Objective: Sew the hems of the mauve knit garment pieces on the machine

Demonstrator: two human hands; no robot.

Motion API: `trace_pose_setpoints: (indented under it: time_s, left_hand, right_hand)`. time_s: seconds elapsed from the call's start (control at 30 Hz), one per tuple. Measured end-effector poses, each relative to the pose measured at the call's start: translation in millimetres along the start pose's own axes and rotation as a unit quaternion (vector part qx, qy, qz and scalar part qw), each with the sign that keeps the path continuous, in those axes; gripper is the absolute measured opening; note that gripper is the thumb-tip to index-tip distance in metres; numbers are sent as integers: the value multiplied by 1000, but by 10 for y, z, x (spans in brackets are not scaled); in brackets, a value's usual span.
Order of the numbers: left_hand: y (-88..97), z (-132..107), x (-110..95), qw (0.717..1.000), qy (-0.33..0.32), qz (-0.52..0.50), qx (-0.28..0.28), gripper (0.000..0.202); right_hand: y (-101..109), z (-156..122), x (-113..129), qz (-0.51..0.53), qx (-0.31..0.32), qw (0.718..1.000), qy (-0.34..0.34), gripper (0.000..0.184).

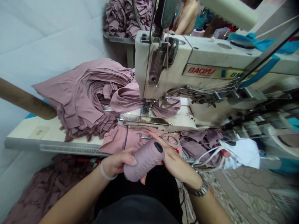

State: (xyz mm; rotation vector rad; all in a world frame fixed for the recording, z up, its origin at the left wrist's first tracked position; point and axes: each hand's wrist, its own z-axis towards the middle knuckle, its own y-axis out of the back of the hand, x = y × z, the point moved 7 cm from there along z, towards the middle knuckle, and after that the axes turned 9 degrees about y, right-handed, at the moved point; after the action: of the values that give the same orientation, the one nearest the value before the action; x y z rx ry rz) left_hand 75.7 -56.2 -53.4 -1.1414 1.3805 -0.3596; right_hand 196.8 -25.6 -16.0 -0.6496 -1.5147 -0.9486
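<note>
1. Far left: a cardboard tube slanting in just above the tabletop, with a ruler strip along the front edge. Below that edge, dark mauve fabric in a loose heap.
2. Left of centre: a stack of cut mauve jersey on the tabletop, trailing toward the presser foot. Farther back, a heap of mauve fabric on a metal shelf.
3. Centre: the left hand, with fingers curled and clamped around the near side of a thread cone, held in front of the tabletop edge.
4. Just right of that: the right hand cradling the cone's far end, with fingers stretched over the top and 1 fingertip showing beneath.
5. Handling, as a judgement: probably light, with a soft, slightly slippery winding; safest hold around the middle, with the stiffer core end as a second hold.
6. Right: the sewing machine head above red-handled scissors, partly under the right hand, then white elastic strips and a white cloth.
7. Hard to make out: the needle area, the scissor blades, the cone's core and the blurred machine parts at far right. A nearby person's arm cut off at the top.
</note>
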Motion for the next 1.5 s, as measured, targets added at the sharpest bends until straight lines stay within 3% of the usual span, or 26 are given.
trace_pose_setpoints:
  time_s: [0.17,0.33,0.4,0.5,0.6,0.7,0.8,0.97,1.1,1.3,1.5]
  left_hand:
    - [-30,-22,-121,997,-70,-25,34,67]
    - [11,-108,-229,996,-81,21,8,71]
    - [42,-148,-272,996,-79,42,-22,68]
    - [55,-168,-297,995,-51,73,-48,57]
    - [63,-147,-320,994,-41,75,-61,55]
    - [48,-86,-275,996,-6,69,-48,54]
    - [40,-39,-226,997,14,66,-34,52]
    - [143,-70,-233,998,-45,17,-41,81]
    - [162,-110,-227,997,-79,8,-19,72]
    - [182,-73,-151,996,-88,-13,-24,68]
    - [232,-61,-129,989,-79,-78,-98,60]
  right_hand:
    - [57,68,-17,135,7,990,-40,47]
    - [-92,31,-109,326,27,941,-91,55]
    - [-120,19,-146,317,20,943,-98,54]
    - [-62,15,-154,225,-27,970,-87,52]
    - [7,22,-77,116,-56,988,-79,58]
    - [13,62,16,77,-49,994,-62,59]
    - [36,97,13,90,-71,992,-55,56]
    - [10,82,-103,219,-76,972,-37,46]
    - [-95,27,-162,303,-47,952,6,33]
    - [-105,-21,-229,261,-185,945,61,8]
    - [96,-221,-166,137,-335,928,83,6]
